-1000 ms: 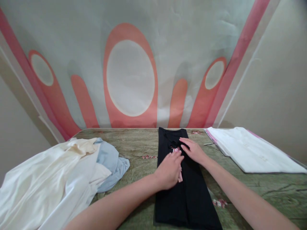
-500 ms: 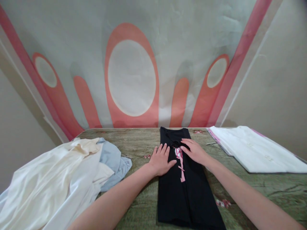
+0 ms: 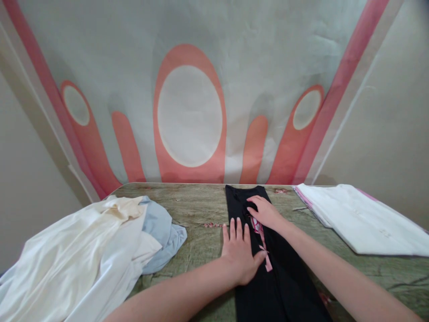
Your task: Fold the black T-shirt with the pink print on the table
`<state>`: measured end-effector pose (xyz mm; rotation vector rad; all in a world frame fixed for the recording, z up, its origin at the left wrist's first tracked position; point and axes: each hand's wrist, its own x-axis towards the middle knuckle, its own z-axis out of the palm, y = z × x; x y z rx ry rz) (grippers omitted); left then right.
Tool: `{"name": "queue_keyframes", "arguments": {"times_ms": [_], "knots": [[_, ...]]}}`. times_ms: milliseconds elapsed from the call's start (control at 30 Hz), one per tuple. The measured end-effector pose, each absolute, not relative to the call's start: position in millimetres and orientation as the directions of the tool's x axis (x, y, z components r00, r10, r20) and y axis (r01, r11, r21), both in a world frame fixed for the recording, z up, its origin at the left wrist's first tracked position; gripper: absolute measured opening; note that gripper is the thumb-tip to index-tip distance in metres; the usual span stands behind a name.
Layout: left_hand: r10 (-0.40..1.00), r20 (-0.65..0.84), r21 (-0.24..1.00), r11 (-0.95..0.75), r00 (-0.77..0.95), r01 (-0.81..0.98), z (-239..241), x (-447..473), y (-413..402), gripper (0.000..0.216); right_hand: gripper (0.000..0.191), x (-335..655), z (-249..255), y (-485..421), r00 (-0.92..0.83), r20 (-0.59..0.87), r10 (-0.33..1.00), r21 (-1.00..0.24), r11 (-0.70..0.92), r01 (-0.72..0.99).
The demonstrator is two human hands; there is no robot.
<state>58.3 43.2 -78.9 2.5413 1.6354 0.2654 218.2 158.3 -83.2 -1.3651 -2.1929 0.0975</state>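
A long, narrow black garment (image 3: 278,286) lies folded lengthwise on the green patterned table (image 3: 197,210), with a pink ribbon (image 3: 263,243) running down its middle. My left hand (image 3: 239,252) presses flat on the garment's left edge, fingers spread, thumb touching the ribbon. My right hand (image 3: 264,211) rests flat farther up, near the garment's top end, just right of the ribbon. Neither hand grips anything.
A heap of white and cream clothes (image 3: 73,259) with a pale blue piece (image 3: 161,230) covers the table's left side. A folded white garment (image 3: 362,217) with a pink edge lies at the right. A wall with red and white ovals stands behind.
My left hand has slid toward me along the black garment's left edge, uncovering the pink ribbon. My right hand shifted slightly up toward the garment's top. The view tilted a little.
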Motion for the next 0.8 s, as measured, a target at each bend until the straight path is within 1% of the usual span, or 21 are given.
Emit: {"name": "queue_keyframes", "arguments": {"times_ms": [100, 233, 367, 467, 533, 567, 667, 733, 800], "knots": [[0.892, 0.052, 0.237, -0.447, 0.448, 0.863, -68.4, 58.8, 32.4, 0.085, 0.027, 215.6, -89.0, 159.0, -0.352, 0.388, 0.852, -0.287, 0.474, 0.832], [0.846, -0.054, 0.324, -0.488, 0.53, 0.811, -55.0, 60.7, 15.1, 0.085, 0.028, 219.6, -96.8, 148.2, -0.375, 0.43, 0.821, -0.244, 0.506, 0.827], [0.721, -0.149, 0.447, -0.562, 0.677, 0.696, -53.9, 66.0, -5.8, 0.085, 0.028, 236.7, -97.3, 136.6, -0.454, 0.409, 0.792, -0.241, 0.573, 0.783], [0.627, -0.167, 0.539, -0.589, 0.761, 0.603, -55.3, 66.9, -13.0, 0.083, 0.027, 255.1, -96.3, 131.8, -0.5, 0.377, 0.779, -0.26, 0.608, 0.75], [0.607, -0.121, 0.558, -0.613, 0.785, 0.559, -53.0, 63.9, -7.4, 0.076, 0.026, 265.9, -95.4, 131.2, -0.502, 0.367, 0.783, -0.28, 0.608, 0.743], [0.617, -0.086, 0.549, -0.626, 0.782, 0.554, -51.2, 61.6, -0.8, 0.073, 0.025, 269.8, -94.4, 131.7, -0.496, 0.366, 0.788, -0.29, 0.602, 0.744], [0.728, 0.012, 0.461, -0.612, 0.685, 0.642, -47.2, 53.5, 33.5, 0.06, 0.023, 271.7, -86.5, 136.0, -0.485, 0.331, 0.809, -0.304, 0.578, 0.757], [0.796, 0.119, 0.4, -0.586, 0.594, 0.705, -48.8, 48.8, 66.2, 0.042, 0.025, 263.9, -77.8, 139.4, -0.479, 0.274, 0.834, -0.271, 0.545, 0.794], [0.826, 0.229, 0.366, -0.563, 0.514, 0.741, -53.7, 45.1, 104.3, 0.032, 0.028, 250.5, -68.9, 141.5, -0.454, 0.212, 0.865, -0.184, 0.492, 0.851]]}}
